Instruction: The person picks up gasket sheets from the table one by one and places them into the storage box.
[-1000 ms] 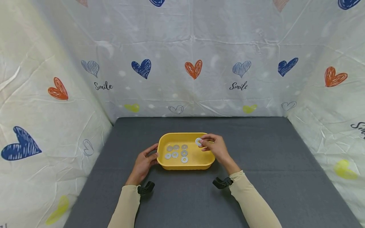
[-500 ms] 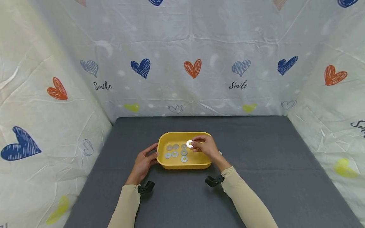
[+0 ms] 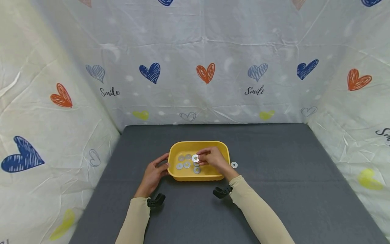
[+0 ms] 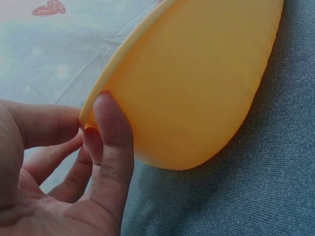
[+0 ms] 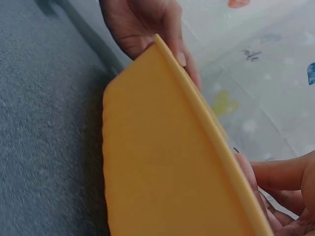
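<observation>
A yellow plastic tray point(image 3: 213, 178) with rounded corners sits on the grey tabletop. Inside it, several flat metal washers point(image 3: 187, 165) lie in loose rows on the left half. My left hand point(image 3: 152, 176) grips the tray's left end, and the left wrist view shows its fingers point(image 4: 113, 128) at the rim and outer wall. Over the tray's interior, my right hand point(image 3: 214, 158) pinches a bright washer point(image 3: 195, 158) between thumb and fingers. This washer partly covers those below it. From the right wrist, the tray wall point(image 5: 152, 137) hides the washers and most of the fingers.
One loose washer point(image 3: 234, 164) lies on the tabletop just right of the tray. A grey cloth point(image 3: 274, 210) covers the table. White sheets point(image 3: 231, 44) printed with hearts hang behind it and along both sides.
My right hand has carried the pinched washer leftward over the tray, above the others. The loose washer on the right has come into view. My left hand has stayed put.
</observation>
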Demonstrator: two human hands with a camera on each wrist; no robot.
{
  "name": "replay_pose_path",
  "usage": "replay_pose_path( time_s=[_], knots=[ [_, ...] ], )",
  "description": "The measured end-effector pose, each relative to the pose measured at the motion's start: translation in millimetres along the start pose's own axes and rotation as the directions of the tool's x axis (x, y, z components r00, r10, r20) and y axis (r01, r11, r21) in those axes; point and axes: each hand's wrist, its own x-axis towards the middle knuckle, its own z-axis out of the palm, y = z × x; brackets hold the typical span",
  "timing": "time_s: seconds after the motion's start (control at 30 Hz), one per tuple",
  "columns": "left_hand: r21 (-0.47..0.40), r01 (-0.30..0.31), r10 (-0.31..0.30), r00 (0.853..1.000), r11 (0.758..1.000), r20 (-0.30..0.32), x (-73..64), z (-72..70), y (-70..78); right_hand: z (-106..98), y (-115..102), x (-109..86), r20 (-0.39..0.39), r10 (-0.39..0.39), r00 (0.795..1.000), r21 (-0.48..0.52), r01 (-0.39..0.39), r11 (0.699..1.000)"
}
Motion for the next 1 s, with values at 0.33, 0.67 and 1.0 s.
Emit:
replay_pose_path(
  time_s=[0.33,0.67,1.0],
  knots=[
    [-0.017,-0.009,0.009,1.0,1.0,0.007,-0.6,0.1,0.3,9,6,3.9,0.062,0.061,0.996,-0.09,-0.056,0.994],
    [-0.025,-0.014,0.014,1.0,1.0,0.005,-0.3,0.6,-0.4,16,6,5.9,0.093,0.08,0.992,-0.216,-0.059,0.975],
    [-0.03,-0.015,0.015,1.0,0.999,0.006,-1.0,0.3,0.0,23,9,7.3,0.137,0.043,0.99,-0.285,-0.002,0.958]
  ],
)
